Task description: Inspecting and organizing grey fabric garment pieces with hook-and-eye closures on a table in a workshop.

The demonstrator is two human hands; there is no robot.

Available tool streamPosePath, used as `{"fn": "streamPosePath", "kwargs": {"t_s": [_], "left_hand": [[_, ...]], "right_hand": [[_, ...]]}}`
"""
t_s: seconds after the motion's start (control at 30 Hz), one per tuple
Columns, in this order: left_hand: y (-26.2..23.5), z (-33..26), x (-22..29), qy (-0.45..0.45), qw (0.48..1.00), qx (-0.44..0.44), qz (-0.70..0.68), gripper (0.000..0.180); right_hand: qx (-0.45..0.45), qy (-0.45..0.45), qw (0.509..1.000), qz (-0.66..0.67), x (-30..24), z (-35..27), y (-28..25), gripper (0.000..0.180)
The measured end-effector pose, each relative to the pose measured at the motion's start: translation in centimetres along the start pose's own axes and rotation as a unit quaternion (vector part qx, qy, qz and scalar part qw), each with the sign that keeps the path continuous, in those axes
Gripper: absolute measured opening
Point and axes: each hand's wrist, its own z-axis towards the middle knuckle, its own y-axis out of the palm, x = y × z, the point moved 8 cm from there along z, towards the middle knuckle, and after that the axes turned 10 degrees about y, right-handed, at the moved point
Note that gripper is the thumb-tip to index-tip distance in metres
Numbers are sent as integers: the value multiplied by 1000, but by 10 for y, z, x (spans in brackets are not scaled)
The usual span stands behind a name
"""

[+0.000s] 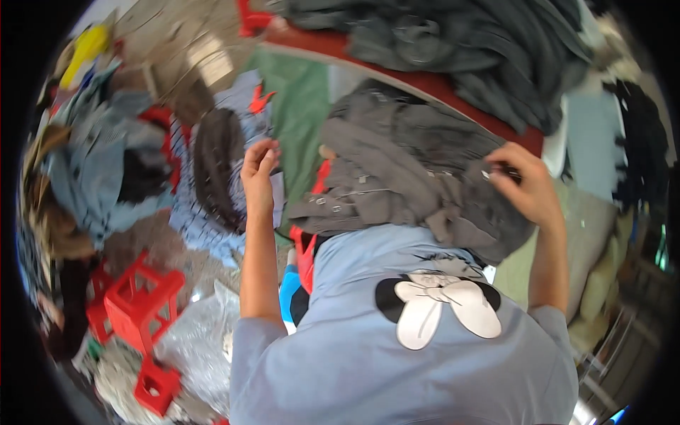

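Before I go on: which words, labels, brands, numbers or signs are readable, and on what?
No readable text anywhere in this view.
Blue T-shirt: cartoon print; the dark strokes above it are too distorted to read.
Blue patterned cloth: dark marks, too blurred to tell whether they are lettering.
Dark grey garment: small metal fittings, no legible lettering.

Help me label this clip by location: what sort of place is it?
Probably a small garment workshop or clothes-sorting area: a dark grey garment lies in the middle, mixed clothes are heaped at left, and more dark fabric is piled beyond.
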Motion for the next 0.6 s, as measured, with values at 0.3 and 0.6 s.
{"fn": "streamPosePath", "kwargs": {"t_s": [0.3, 0.6], "left_hand": [[219, -25, 147, 335, 755, -490, 278, 11], [270, -73, 158, 206, 814, -509, 190, 39]], "right_hand": [[35, 46, 997, 49, 34, -46, -6, 16], [130, 5, 959, 251, 71, -75, -20, 9]]}}
